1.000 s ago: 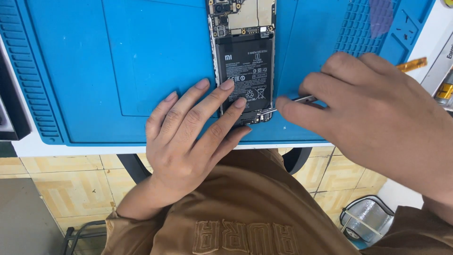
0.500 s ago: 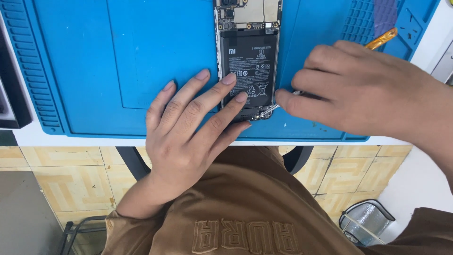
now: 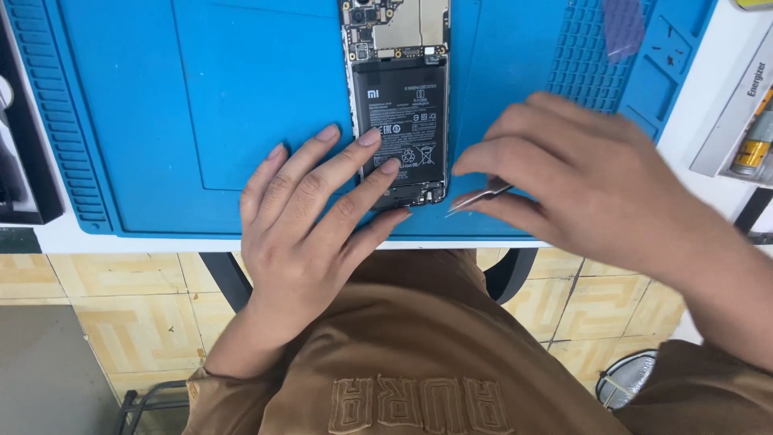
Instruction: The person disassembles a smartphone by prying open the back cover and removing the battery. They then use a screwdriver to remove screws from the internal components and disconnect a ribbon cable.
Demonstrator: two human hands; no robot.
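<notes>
Two hands work on an opened phone [image 3: 400, 105]: the left hand [image 3: 318, 217] rests flat, fingers spread, while the right hand [image 3: 580, 181] pinches slim tweezers [image 3: 477, 198] beside it.

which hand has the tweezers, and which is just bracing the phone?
The right hand pinches the thin metal tweezers. The left hand lies flat, fingers spread over the opened phone, holding no tool.

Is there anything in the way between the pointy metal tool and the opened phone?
Nothing visible. The right hand holds thin metal tweezers, tip just right of the opened phone's bottom corner, with only bare blue mat between. The left hand presses the phone from the other side.
</notes>
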